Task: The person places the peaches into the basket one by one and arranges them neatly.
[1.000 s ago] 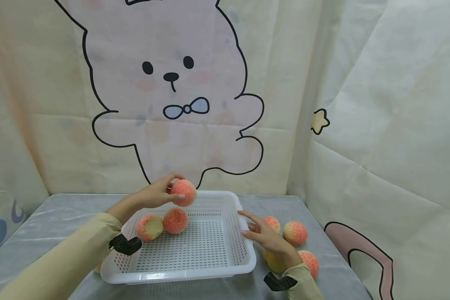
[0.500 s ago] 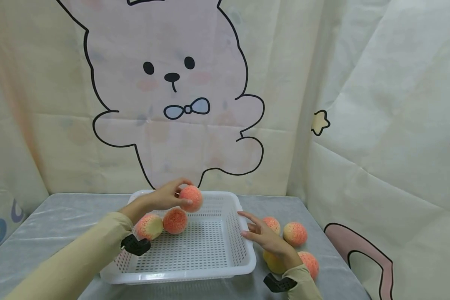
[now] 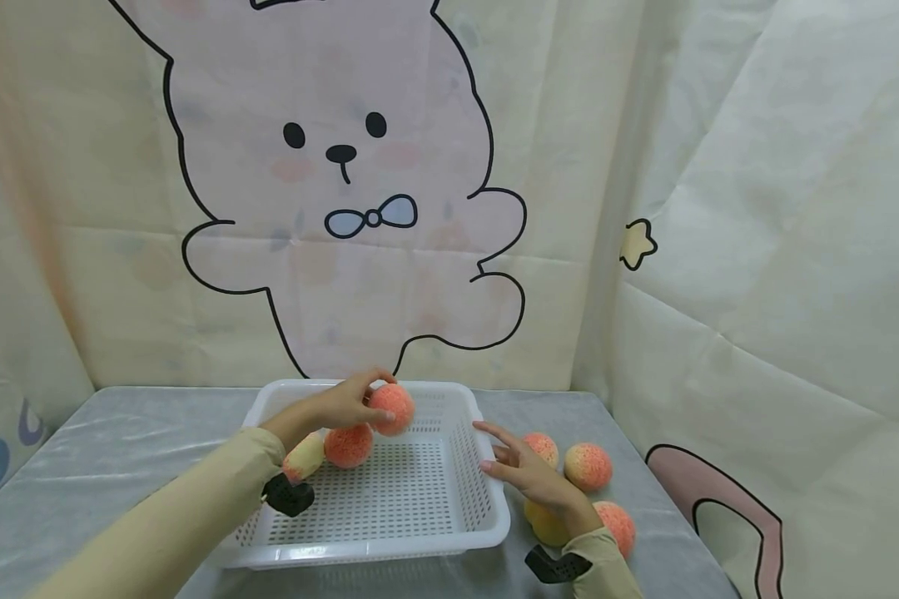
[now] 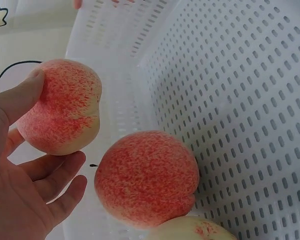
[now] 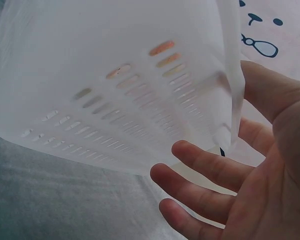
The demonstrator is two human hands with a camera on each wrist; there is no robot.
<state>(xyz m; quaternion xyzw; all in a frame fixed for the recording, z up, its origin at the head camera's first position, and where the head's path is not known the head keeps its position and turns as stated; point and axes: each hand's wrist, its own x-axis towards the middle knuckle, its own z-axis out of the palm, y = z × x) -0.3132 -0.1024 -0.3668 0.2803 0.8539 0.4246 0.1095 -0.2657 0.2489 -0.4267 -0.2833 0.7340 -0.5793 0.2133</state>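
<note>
My left hand (image 3: 348, 403) holds a pink-red peach (image 3: 392, 409) between thumb and fingers, over the back part of a white perforated plastic basket (image 3: 367, 551). In the left wrist view the thumb presses one side of the held peach (image 4: 65, 107). Just under it in the basket lie a red peach (image 3: 348, 447) and a yellowish peach (image 3: 305, 457), side by side at the left. My right hand (image 3: 528, 470) grips the basket's right rim, index finger and thumb at the edge. Its other fingers (image 5: 205, 165) spread along the outside wall.
Several peaches (image 3: 588, 467) lie on the grey cloth-covered table (image 3: 648, 532) right of the basket, partly behind my right hand. A pale curtain (image 3: 554, 150) with a cartoon bear stands behind the table, another along the right side.
My left hand has moved right and down with the peach, lower over the basket. The right hand stays at the rim. The basket has not visibly moved.
</note>
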